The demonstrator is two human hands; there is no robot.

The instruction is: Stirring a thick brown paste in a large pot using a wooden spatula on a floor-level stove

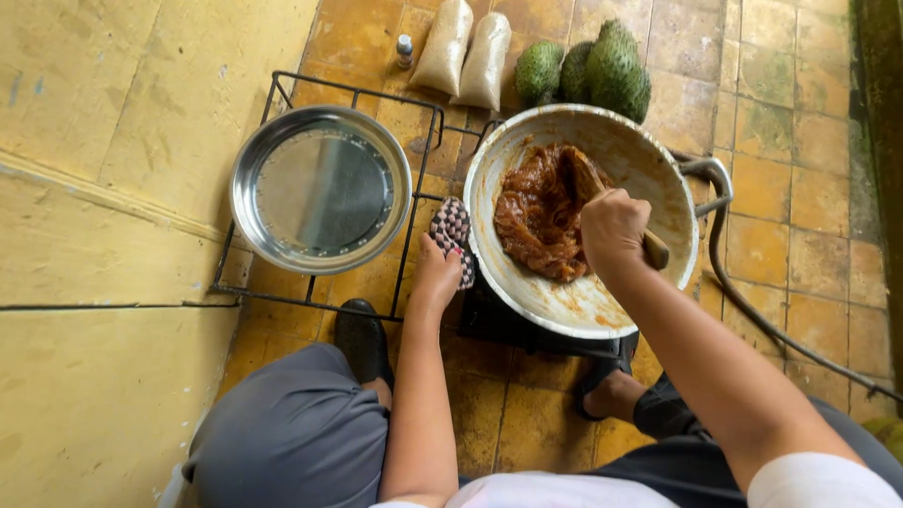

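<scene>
A wide metal wok (pixel 643 167) sits on a low burner and holds a thick brown paste (pixel 539 213). My right hand (pixel 613 228) grips a wooden spoon (pixel 656 250) whose blade is sunk in the paste. My left hand (pixel 438 272) presses a checkered cloth (pixel 453 232) against the wok's left rim. I am squatting over the floor, knees at the bottom of the view.
An empty round steel tray (pixel 321 188) rests on a black wire rack (pixel 277 93) to the left. At the back lie two filled plastic bags (pixel 466 52), a small bottle (pixel 405 50) and green spiky fruits (pixel 590 73). A gas hose (pixel 760 315) runs right. A yellow wall (pixel 94 171) stands left.
</scene>
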